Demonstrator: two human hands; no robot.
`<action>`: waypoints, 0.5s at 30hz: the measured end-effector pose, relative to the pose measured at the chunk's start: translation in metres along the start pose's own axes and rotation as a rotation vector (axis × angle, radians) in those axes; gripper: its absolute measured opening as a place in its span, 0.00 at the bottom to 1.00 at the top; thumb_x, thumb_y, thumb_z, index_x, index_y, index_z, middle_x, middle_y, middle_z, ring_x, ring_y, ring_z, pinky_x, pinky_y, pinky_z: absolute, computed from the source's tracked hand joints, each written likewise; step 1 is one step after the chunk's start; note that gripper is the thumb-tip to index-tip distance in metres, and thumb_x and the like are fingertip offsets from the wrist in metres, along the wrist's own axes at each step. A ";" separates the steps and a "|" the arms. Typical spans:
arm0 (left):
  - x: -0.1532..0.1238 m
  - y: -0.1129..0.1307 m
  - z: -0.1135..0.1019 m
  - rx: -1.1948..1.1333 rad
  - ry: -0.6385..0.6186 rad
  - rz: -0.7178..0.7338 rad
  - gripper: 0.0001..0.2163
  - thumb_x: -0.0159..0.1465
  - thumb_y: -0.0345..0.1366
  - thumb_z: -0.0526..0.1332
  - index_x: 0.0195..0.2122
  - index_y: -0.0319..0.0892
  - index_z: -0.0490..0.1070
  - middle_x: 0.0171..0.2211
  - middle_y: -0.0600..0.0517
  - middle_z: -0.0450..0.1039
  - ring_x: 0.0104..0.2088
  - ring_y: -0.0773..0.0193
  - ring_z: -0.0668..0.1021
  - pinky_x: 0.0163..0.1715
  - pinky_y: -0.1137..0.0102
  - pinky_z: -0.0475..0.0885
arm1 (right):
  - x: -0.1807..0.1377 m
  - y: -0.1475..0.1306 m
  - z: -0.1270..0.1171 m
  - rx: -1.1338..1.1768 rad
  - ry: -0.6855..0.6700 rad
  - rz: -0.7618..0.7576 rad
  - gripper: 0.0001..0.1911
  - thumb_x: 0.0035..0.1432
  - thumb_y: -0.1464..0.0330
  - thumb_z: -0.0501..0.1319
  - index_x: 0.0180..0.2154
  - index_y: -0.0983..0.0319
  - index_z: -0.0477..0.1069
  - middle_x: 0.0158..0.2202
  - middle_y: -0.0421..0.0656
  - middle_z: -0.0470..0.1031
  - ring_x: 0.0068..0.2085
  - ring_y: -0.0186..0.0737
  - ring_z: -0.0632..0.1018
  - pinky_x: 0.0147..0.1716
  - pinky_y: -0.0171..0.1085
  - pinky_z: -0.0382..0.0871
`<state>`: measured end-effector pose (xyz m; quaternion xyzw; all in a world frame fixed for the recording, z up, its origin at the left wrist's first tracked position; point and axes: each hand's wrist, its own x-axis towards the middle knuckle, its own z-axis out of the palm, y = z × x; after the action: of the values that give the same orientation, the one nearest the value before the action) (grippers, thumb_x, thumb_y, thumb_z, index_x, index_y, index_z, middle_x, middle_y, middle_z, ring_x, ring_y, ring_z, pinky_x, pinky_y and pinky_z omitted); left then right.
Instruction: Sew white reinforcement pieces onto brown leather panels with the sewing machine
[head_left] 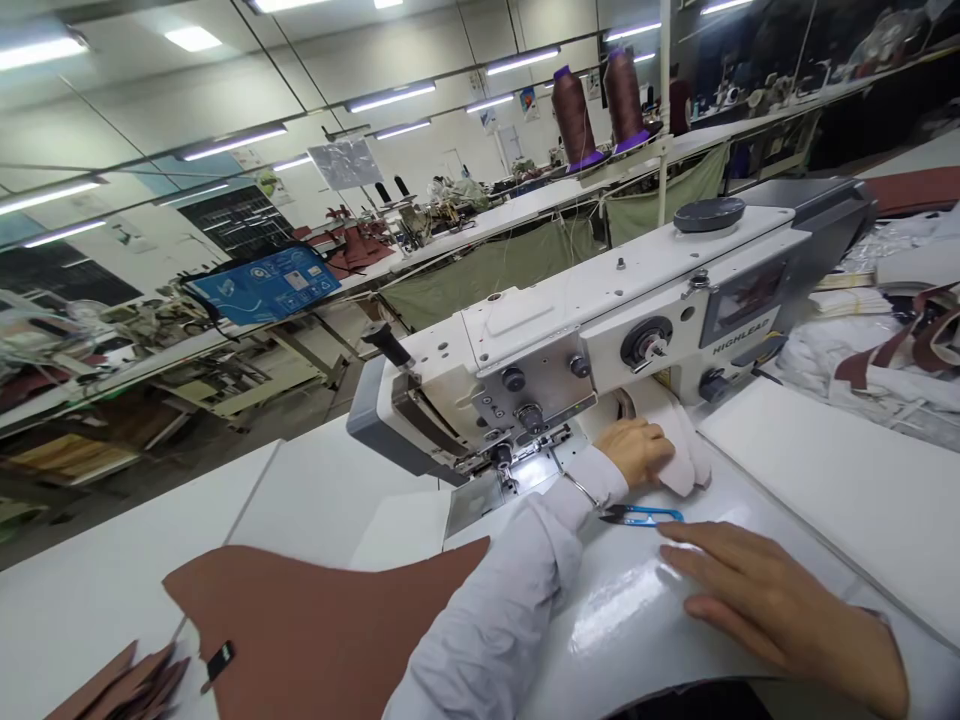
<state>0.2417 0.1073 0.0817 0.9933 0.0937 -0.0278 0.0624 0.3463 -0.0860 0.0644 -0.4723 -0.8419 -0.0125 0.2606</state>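
Note:
My left hand reaches under the arm of a white sewing machine, its fingers curled against some pale cut pieces, perhaps fabric. Its fingertips are partly hidden. Just below that wrist lie blue-handled thread snips with dark blades. My right hand is open over the glossy white table, fingers stretched toward the snips and holding nothing. A large reddish-brown cut piece with a small black tag lies flat at the left, partly covered by my left sleeve.
Narrow brown strips sit at the lower left. Two brown thread cones stand behind the machine. At the right are white bundles and brown straps beside a raised white board. Other sewing tables fill the background.

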 end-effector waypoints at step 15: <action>0.004 -0.001 -0.006 -0.069 0.004 -0.049 0.09 0.57 0.31 0.61 0.40 0.41 0.72 0.38 0.51 0.75 0.40 0.61 0.75 0.36 0.72 0.67 | -0.003 0.038 -0.017 -0.086 0.148 0.097 0.18 0.62 0.67 0.52 0.53 0.61 0.61 0.51 0.45 0.66 0.49 0.40 0.70 0.47 0.38 0.69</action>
<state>0.2453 0.1093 0.0870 0.9880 0.1190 -0.0240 0.0956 0.3855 -0.0725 0.0694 -0.5212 -0.7952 -0.0708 0.3017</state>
